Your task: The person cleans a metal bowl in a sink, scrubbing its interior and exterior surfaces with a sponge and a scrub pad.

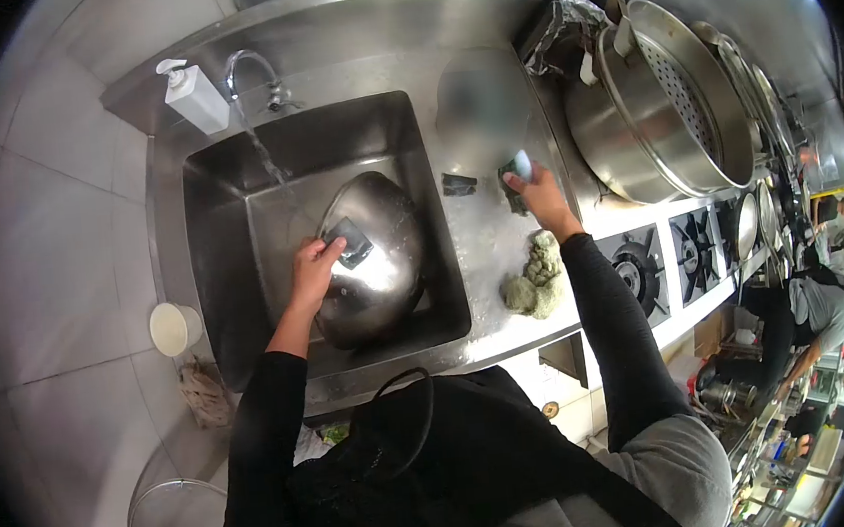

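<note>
In the sink [227,270] rests a large rounded steel vessel [385,297], tilted, with a bright shine on its surface. My left hand [314,270] is closed, pinching a dark grey square piece [350,244] against the steel; whether that piece belongs to the vessel I cannot tell. On the counter right of the sink, my right hand [539,201] grips a dark green scouring pad [512,183] with a pale bluish part at its top. Another small dark pad [458,184] lies just left of that hand. A crumpled greenish cloth [536,279] sits below it.
Water runs from the faucet [254,67] into the sink. A white pump bottle [194,98] stands at the back left corner. Big steel steamer pots [621,126] and gas burners [634,275] are on the right. A pale cup [176,328] is left of the sink. Another person [813,315] works farther right.
</note>
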Available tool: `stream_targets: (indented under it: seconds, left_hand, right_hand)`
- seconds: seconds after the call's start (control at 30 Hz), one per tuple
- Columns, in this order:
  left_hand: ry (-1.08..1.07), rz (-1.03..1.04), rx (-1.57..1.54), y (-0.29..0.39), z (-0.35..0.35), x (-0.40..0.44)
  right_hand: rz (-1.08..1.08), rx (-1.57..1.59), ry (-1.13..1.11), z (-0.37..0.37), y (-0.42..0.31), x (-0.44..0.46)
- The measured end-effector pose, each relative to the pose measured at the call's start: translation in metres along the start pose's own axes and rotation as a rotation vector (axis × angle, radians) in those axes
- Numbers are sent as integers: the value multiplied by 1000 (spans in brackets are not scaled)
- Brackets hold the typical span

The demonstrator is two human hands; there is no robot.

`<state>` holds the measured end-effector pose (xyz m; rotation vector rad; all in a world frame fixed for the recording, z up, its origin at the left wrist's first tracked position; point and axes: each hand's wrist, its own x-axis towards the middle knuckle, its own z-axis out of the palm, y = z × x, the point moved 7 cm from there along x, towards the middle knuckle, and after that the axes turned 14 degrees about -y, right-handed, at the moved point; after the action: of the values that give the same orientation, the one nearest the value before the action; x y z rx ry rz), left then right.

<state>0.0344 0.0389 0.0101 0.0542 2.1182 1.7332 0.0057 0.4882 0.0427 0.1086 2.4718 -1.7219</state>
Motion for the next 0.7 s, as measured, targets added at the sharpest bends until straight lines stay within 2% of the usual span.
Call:
stream_targets:
  seconds: [0.03,0.1,0.13,0.17,0.23,0.3,0.33,0.37,0.4,0.43,0.47,0.5,0.53,0.57,0.6,0.63,0.67,0.7]
  left_hand:
    - [10,4,-5,1,-2,-1]
    - [16,-16,-71,-2,1,-2]
    - [11,-15,-73,-1,1,-4]
    - [-22,-20,-110,1,3,-5]
    - [-61,-24,-146,1,10,1]
    - [-32,-115,-117,-19,2,2]
    - [-16,-13,-139,0,5,-3]
    - [-33,-48,-158,-14,3,0]
    - [-56,-76,-160,-3,3,-4]
    - [-7,-77,-71,-8,-1,-3]
    - [-62,-23,-24,5,0,-5]
    - [-103,-45,-171,-36,-5,9]
    - [-49,-182,-309,-34,-6,-3]
    - [1,-310,-441,-30,-5,-11]
    - [0,-302,-436,-27,-5,-6]
    - [74,-134,-352,-23,-11,-6]
    - [108,-53,-305,-20,-15,-5]
    - [144,27,-256,-17,-19,-5]
  right_hand:
    - [-8,-5,-7,4,-19,-1]
    - [314,470,-85,37,-56,-23]
    - [270,391,-115,51,-72,-26]
    - [227,471,-206,74,-84,-23]
    - [238,842,-239,116,-94,-23]
    - [182,798,-279,142,-117,-23]
    - [149,577,-264,154,-113,-16]
    - [108,364,-261,173,-108,-9]
    - [-152,-14,-117,190,-122,-9]
    - [-324,-85,-83,208,-151,-23]
    - [-419,-363,-127,243,-149,-32]
    - [-513,-656,-156,272,-143,-40]
    - [-588,-784,-81,279,-152,-56]
    - [-581,-781,-78,276,-139,-49]
    - [-568,-658,-179,272,-120,-25]
    - [-546,-528,-289,267,-103,-7]
    - [-201,-174,-327,245,-85,14]
    - [61,-121,-252,233,-55,36]
